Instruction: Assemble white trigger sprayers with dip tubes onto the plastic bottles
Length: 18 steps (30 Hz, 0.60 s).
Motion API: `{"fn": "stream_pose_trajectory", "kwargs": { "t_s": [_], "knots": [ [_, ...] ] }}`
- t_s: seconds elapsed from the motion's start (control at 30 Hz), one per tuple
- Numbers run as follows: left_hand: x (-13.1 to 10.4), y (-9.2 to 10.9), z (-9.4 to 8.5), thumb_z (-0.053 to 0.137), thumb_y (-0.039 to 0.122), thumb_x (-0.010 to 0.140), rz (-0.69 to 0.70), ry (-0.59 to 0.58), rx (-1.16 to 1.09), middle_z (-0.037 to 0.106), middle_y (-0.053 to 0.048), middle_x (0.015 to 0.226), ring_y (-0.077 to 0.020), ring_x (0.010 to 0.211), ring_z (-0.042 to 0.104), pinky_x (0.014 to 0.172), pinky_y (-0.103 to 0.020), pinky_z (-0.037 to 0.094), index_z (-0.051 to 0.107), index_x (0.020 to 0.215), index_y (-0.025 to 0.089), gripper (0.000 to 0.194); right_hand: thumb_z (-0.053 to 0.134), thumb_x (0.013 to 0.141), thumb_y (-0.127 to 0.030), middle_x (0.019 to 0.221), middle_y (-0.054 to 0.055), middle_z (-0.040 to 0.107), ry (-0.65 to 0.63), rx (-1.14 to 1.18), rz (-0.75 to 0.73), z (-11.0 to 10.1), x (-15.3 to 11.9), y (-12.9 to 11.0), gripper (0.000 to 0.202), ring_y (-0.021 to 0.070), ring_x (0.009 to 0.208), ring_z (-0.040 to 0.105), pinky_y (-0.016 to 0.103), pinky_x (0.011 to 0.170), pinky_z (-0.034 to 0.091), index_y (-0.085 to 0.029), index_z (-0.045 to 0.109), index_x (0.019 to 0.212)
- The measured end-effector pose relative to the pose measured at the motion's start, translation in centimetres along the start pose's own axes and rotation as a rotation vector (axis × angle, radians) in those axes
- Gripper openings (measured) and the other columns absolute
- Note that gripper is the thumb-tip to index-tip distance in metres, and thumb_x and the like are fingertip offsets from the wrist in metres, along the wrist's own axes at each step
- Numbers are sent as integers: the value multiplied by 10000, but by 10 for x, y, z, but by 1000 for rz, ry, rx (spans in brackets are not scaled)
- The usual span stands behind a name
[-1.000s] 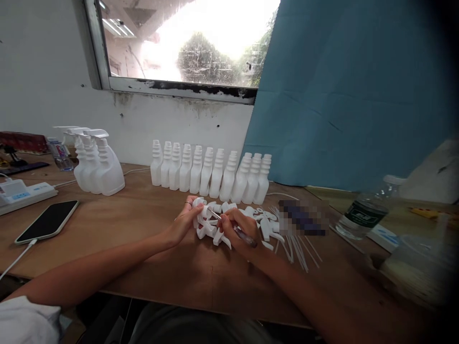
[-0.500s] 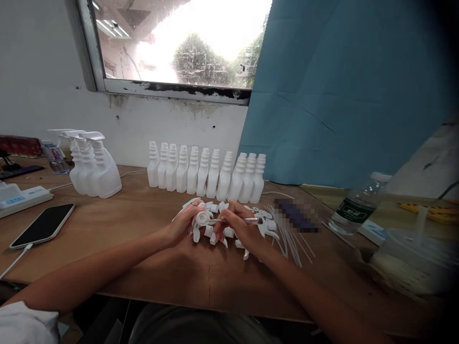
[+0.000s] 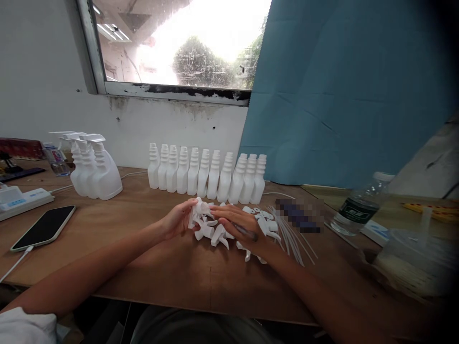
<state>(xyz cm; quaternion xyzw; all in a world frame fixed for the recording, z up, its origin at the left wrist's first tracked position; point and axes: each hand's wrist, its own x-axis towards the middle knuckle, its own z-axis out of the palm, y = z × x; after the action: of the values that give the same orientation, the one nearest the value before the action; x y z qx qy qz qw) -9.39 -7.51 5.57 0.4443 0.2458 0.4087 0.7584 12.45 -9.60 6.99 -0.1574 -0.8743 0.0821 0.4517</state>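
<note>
In my left hand (image 3: pixel 178 217) is a white trigger sprayer head (image 3: pixel 201 207), gripped between thumb and fingers above the table. My right hand (image 3: pixel 238 220) reaches in from the right, its fingertips at the side of that sprayer head. A slim tool with a dark end (image 3: pixel 245 232) lies along my right thumb, held in the hand; its exact kind is not clear. Under and around both hands lie several loose white sprayer parts (image 3: pixel 220 236), partly hidden by my fingers. More white parts (image 3: pixel 267 224) and thin white tubes (image 3: pixel 289 239) lie just right of them.
Several white bottles without tops (image 3: pixel 193 174) stand in a row at the wall. Bottles with sprayer heads (image 3: pixel 102 174) stand left, behind a phone (image 3: pixel 43 228) and a power strip (image 3: pixel 27 203). A water bottle (image 3: pixel 356 210) and a lidded plastic cup (image 3: pixel 412 260) are at right.
The slim tool has come away from the sprayer head's round opening and swung back into my right hand. My left hand has turned the sprayer head, and my right fingers have stretched towards it.
</note>
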Motion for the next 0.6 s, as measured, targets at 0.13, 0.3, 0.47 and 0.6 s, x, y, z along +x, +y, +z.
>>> {"fn": "stream_pose_trajectory", "kwargs": {
  "t_s": [0.13,0.3,0.47,0.6],
  "knots": [
    [12,12,-31,682,284,767,243,186,151,604,-25,799,-143,602,581,545,-276,492,508,961,170,284,524,937,-280,1094,50,729,91,-40,268,-38,-8,26,236,212,1020,682,359,894,543,-231,727,1048],
    [29,23,-88,754,401,675,302,486,498,641,-47,852,-173,682,617,600,-295,509,537,1060,148,509,577,861,-418,837,99,751,212,-156,716,-90,-38,86,321,270,849,710,361,741,566,-163,771,883],
    [35,22,-127,754,535,601,309,659,743,677,-79,836,-216,769,645,649,-293,485,554,1005,135,602,672,766,-473,762,155,738,269,-19,953,-100,-58,113,365,263,712,709,342,672,559,-120,754,723],
    [34,22,-139,753,564,563,263,690,853,698,-108,832,-250,805,649,681,-308,470,598,876,133,554,635,790,-543,821,186,740,260,53,968,-100,-59,113,448,259,724,709,350,697,553,-112,757,774]
  ]
}}
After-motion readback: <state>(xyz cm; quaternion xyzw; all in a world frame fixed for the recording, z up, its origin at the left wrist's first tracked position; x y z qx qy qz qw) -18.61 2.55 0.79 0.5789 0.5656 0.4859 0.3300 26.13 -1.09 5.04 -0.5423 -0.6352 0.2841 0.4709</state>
